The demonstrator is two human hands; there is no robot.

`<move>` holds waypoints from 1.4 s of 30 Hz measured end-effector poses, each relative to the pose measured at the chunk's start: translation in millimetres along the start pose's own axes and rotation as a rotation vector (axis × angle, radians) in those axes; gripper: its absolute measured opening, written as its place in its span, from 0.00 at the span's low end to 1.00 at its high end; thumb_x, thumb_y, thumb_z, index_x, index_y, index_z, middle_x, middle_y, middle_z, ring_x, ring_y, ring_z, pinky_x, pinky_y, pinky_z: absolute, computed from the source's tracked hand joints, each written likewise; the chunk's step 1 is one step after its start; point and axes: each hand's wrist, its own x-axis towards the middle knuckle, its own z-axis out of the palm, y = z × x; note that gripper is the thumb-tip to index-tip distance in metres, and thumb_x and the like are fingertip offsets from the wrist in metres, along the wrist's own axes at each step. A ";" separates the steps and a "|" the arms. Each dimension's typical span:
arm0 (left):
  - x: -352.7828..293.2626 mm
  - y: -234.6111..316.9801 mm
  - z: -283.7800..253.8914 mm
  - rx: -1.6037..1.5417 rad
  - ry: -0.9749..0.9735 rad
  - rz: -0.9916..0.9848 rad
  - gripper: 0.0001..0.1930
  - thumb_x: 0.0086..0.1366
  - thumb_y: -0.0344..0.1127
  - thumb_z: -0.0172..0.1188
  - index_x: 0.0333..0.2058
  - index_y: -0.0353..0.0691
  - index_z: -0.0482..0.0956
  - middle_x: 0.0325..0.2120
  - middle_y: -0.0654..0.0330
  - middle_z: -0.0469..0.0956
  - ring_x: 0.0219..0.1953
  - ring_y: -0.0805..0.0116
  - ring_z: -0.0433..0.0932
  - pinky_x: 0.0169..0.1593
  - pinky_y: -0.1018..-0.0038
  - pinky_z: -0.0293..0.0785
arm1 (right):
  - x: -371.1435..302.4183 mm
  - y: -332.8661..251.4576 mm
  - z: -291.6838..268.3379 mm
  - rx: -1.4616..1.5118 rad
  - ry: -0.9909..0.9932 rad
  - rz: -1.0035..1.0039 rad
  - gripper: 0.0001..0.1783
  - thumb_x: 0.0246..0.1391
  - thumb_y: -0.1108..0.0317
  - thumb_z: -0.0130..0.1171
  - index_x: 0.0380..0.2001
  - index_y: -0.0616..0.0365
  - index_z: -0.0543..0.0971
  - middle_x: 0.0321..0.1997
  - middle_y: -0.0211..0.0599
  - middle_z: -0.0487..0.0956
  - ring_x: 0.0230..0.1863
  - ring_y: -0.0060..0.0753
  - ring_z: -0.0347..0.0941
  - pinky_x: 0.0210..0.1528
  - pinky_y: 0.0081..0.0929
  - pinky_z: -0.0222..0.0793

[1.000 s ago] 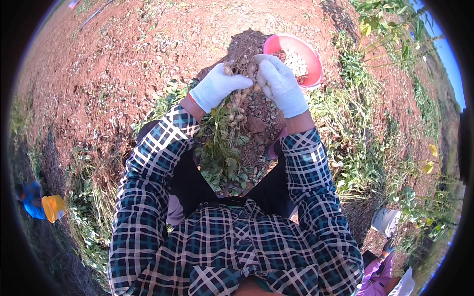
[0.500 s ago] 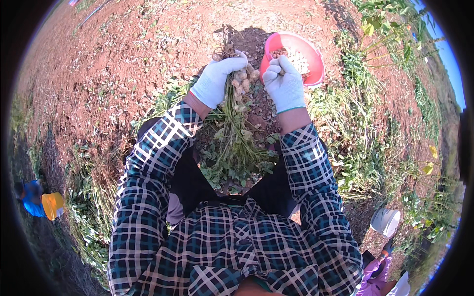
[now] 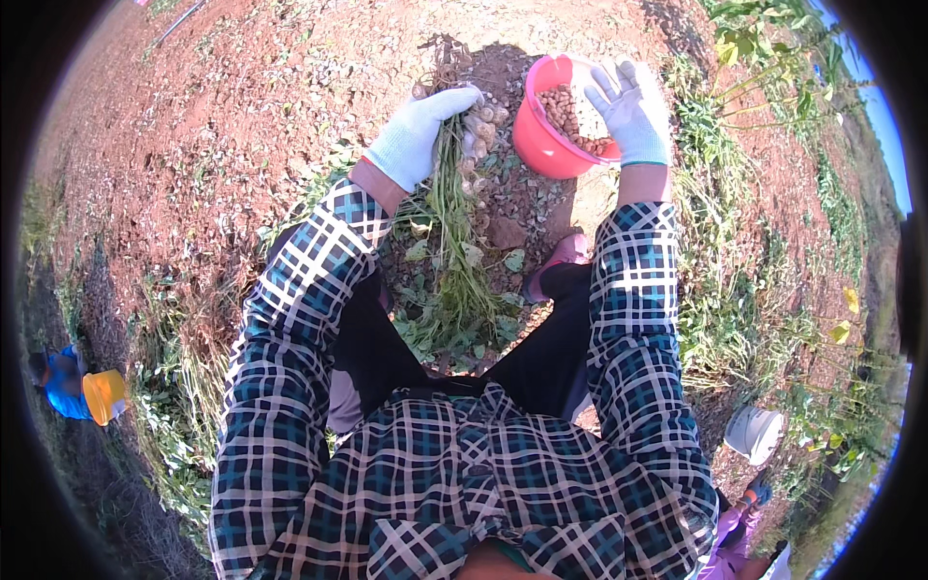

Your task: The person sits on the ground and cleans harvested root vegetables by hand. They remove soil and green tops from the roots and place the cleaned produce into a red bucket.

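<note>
In its white glove, my left hand (image 3: pixel 420 135) is closed round a bunch of peanut plants (image 3: pixel 449 208). Pale peanut pods (image 3: pixel 480 130) cluster beside its fingers, while the green stems and leaves hang down between my legs. To the right, a pinkish-red bucket (image 3: pixel 543 143) leans with its mouth toward my right side, and loose peanuts (image 3: pixel 564 111) lie inside. My gloved right hand (image 3: pixel 633 114) is at the bucket's right rim, fingers spread and nothing visible in them. Whether it touches the rim I cannot tell.
Pulled plants (image 3: pixel 720 232) lie in a heap along my right. Reddish soil (image 3: pixel 261 106) stretches ahead. A white bucket (image 3: pixel 754 433) stands at the lower right near a person in purple (image 3: pixel 735 541). Far left, a person in blue (image 3: pixel 66 387) is beside a yellow bucket (image 3: pixel 104 396).
My right hand has moved right from beside the pods to the bucket's far rim, and its curled fingers have opened. The bucket now leans more to the right. My left hand keeps its hold.
</note>
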 end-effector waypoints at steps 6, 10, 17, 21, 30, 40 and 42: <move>13.5 0.5 -3.9 0.042 0.084 0.076 0.11 0.62 0.41 0.57 0.34 0.37 0.76 0.22 0.59 0.76 0.22 0.68 0.77 0.26 0.72 0.76 | -95.3 38.4 65.3 -0.612 -0.368 0.106 0.28 0.57 0.56 0.55 0.53 0.67 0.67 0.49 0.42 0.75 0.50 0.35 0.72 0.52 0.27 0.67; 23.6 -5.5 -16.0 -0.090 0.058 0.095 0.10 0.63 0.38 0.56 0.35 0.35 0.74 0.25 0.57 0.77 0.24 0.67 0.77 0.26 0.69 0.77 | -132.0 92.3 77.2 -0.792 -0.450 0.164 0.32 0.49 0.55 0.62 0.53 0.64 0.68 0.47 0.44 0.75 0.49 0.27 0.71 0.51 0.24 0.65; 37.7 -16.8 -18.0 0.113 0.128 0.206 0.20 0.61 0.42 0.59 0.45 0.31 0.72 0.32 0.56 0.77 0.34 0.65 0.77 0.39 0.69 0.76 | -131.3 107.1 96.1 -0.513 -0.196 0.339 0.12 0.50 0.67 0.54 0.38 0.60 0.74 0.25 0.30 0.74 0.25 0.21 0.68 0.29 0.24 0.66; 29.4 -21.0 -7.5 0.709 0.297 0.290 0.29 0.56 0.49 0.62 0.48 0.30 0.71 0.32 0.58 0.77 0.36 0.69 0.75 0.41 0.74 0.71 | -116.7 126.7 85.8 -0.575 -0.179 0.193 0.15 0.51 0.65 0.53 0.40 0.63 0.73 0.25 0.37 0.76 0.26 0.31 0.72 0.31 0.29 0.68; 15.2 -8.1 -15.4 0.250 0.193 0.059 0.15 0.59 0.44 0.60 0.33 0.36 0.75 0.19 0.63 0.72 0.18 0.70 0.72 0.20 0.73 0.71 | -123.9 99.7 85.1 -1.105 -0.607 0.030 0.42 0.48 0.37 0.53 0.51 0.67 0.69 0.42 0.59 0.76 0.46 0.55 0.73 0.49 0.41 0.67; 5.7 -8.7 6.6 0.289 0.057 0.043 0.13 0.59 0.42 0.59 0.30 0.36 0.75 0.20 0.61 0.73 0.19 0.70 0.73 0.22 0.74 0.72 | -116.1 74.3 72.7 -0.776 -0.191 -0.284 0.16 0.51 0.61 0.59 0.37 0.63 0.77 0.29 0.40 0.80 0.31 0.33 0.79 0.35 0.29 0.73; 6.1 -10.7 9.9 0.307 0.024 0.058 0.13 0.59 0.41 0.60 0.31 0.35 0.76 0.21 0.61 0.75 0.20 0.71 0.74 0.23 0.75 0.72 | -114.4 77.6 73.4 -0.764 -0.152 -0.262 0.18 0.49 0.62 0.61 0.39 0.64 0.75 0.28 0.38 0.80 0.30 0.29 0.79 0.32 0.26 0.73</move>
